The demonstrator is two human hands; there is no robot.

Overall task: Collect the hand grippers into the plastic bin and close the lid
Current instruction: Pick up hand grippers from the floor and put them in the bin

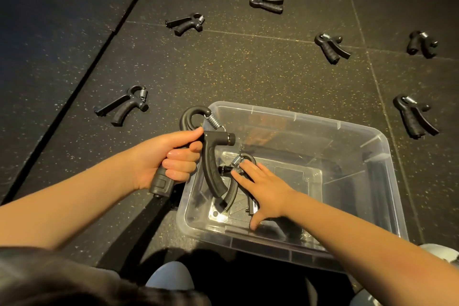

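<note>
Gripper (211, 169) of matte black plastic, held up over the near-left rim of the bin (372, 136): a hooked top arm, a bright coiled steel spring, a knurled knob on a short cross bar, and two handles. One handle curves down into the bin. The left hand (173, 159) is curled round the other, thumb pressed on the body just under the hook. A raised mark on the curved handle is too small to read.

A second gripper (237, 160) of the same make lies on the bin's bottom, spring end pointing away. The right hand (260, 186) reaches into the bin with its fingers straight and spread, two fingertips on this one near its spring and knob, thumb stretched toward the near wall. A small pale label shows by the palm; its print cannot be read.

The bin is clear plastic, rectangular with rounded corners, and stands open on the floor (248, 69), dark rubber tiles flecked with orange and white. Seven loose grippers (121, 104) lie scattered on the tiles around the far side, well apart from one another.
</note>
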